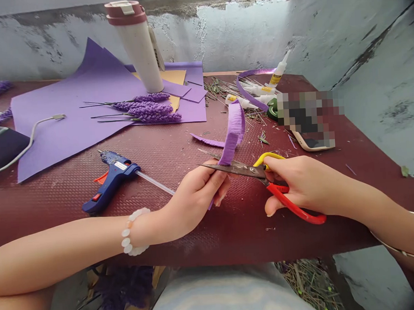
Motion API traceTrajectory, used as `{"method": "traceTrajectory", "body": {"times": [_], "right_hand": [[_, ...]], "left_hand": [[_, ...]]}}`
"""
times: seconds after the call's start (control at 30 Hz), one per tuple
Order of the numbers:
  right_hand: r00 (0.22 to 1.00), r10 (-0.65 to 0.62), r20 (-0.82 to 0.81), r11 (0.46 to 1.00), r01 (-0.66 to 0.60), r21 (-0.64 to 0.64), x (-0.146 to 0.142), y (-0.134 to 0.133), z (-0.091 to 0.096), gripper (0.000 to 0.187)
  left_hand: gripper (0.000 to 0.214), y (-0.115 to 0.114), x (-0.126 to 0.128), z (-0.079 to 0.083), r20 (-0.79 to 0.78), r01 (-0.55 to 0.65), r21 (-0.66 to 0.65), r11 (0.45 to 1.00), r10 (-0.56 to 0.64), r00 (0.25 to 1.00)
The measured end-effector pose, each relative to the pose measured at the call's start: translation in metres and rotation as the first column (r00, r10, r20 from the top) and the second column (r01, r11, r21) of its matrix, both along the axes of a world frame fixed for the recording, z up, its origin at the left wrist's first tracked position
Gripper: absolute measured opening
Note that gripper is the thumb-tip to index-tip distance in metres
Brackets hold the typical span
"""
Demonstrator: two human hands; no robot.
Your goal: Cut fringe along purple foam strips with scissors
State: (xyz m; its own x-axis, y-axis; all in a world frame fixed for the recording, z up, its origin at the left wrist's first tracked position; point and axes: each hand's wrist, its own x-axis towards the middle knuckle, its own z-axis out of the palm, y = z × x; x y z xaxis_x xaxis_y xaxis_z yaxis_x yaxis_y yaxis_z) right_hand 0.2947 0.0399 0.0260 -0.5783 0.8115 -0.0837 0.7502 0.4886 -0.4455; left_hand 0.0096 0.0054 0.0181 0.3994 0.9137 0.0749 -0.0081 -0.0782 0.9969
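L hand (195,199) grips fringed purple paper strip (232,133) tight b/w thumb & fingers, right at the blades of red-and-yellow scissors (237,168); strip sticks up past the blades, short end shows below. R hand (300,182) has fingers through the scissor handles, firm grip; blades narrow on the strip, exact gap hard to tell. We see all this over maroon table (179,147). Left of scissors: blue glue gun (117,172). Behind scissors: paper lavender sprigs (149,109) on purple sheet (62,121), white flask (139,56). Behind-right: glue bottle (277,72), pixelated phone (312,142).
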Motion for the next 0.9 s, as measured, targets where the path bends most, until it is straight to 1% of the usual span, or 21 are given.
{"method": "traceTrajectory", "body": {"times": [0.13, 0.27, 0.33, 0.4, 0.43, 0.5, 0.53, 0.6, 0.63, 0.7, 0.9], "right_hand": [[0.999, 0.019, -0.028, 0.999, -0.018, 0.026, 0.005, 0.0, -0.005, 0.073], [0.998, 0.024, -0.057, 1.0, -0.024, 0.008, 0.008, 0.002, -0.006, 0.068], [0.997, 0.017, -0.07, 0.999, -0.02, -0.038, 0.007, 0.003, -0.003, 0.065], [0.996, 0.006, -0.091, 0.991, -0.018, -0.13, 0.006, 0.004, 0.002, 0.06], [0.995, 0.0, -0.101, 0.981, -0.02, -0.194, 0.006, 0.004, 0.005, 0.054], [0.993, -0.005, -0.122, 0.94, -0.037, -0.34, 0.006, 0.005, 0.011, 0.043], [0.991, -0.004, -0.135, 0.912, -0.052, -0.408, 0.006, 0.005, 0.014, 0.04], [0.986, 0.008, -0.167, 0.858, -0.092, -0.504, 0.008, 0.006, 0.017, 0.041], [0.983, 0.017, -0.183, 0.84, -0.114, -0.53, 0.009, 0.007, 0.018, 0.042], [0.979, 0.03, -0.202, 0.821, -0.139, -0.554, 0.011, 0.008, 0.017, 0.042], [0.979, 0.008, -0.206, 0.807, -0.128, -0.577, 0.012, 0.008, 0.015, 0.047]], "left_hand": [[0.045, 0.0, 0.0, 0.001, 0.002, 0.01, -0.008, 1.0, -0.01, 1.0], [0.042, 0.0, 0.001, 0.002, 0.014, 0.003, -0.03, 1.0, -0.003, 1.0], [0.039, -0.001, 0.001, 0.002, 0.039, 0.007, -0.052, 0.999, -0.005, 0.999], [0.037, -0.001, 0.001, 0.002, 0.074, 0.015, -0.075, 0.997, -0.009, 0.997], [0.038, -0.002, 0.0, 0.002, 0.096, 0.02, -0.082, 0.996, -0.012, 0.995], [0.042, -0.002, -0.001, 0.002, 0.153, 0.055, -0.083, 0.995, -0.042, 0.987], [0.044, -0.002, -0.002, 0.002, 0.18, 0.073, -0.086, 0.994, -0.057, 0.982], [0.047, -0.003, -0.004, 0.003, 0.221, 0.105, -0.104, 0.989, -0.08, 0.972], [0.048, -0.003, -0.004, 0.003, 0.23, 0.115, -0.119, 0.986, -0.085, 0.969], [0.05, -0.004, -0.004, 0.003, 0.236, 0.129, -0.144, 0.981, -0.092, 0.967], [0.049, -0.004, -0.003, 0.004, 0.237, 0.127, -0.149, 0.981, -0.09, 0.967]]}}
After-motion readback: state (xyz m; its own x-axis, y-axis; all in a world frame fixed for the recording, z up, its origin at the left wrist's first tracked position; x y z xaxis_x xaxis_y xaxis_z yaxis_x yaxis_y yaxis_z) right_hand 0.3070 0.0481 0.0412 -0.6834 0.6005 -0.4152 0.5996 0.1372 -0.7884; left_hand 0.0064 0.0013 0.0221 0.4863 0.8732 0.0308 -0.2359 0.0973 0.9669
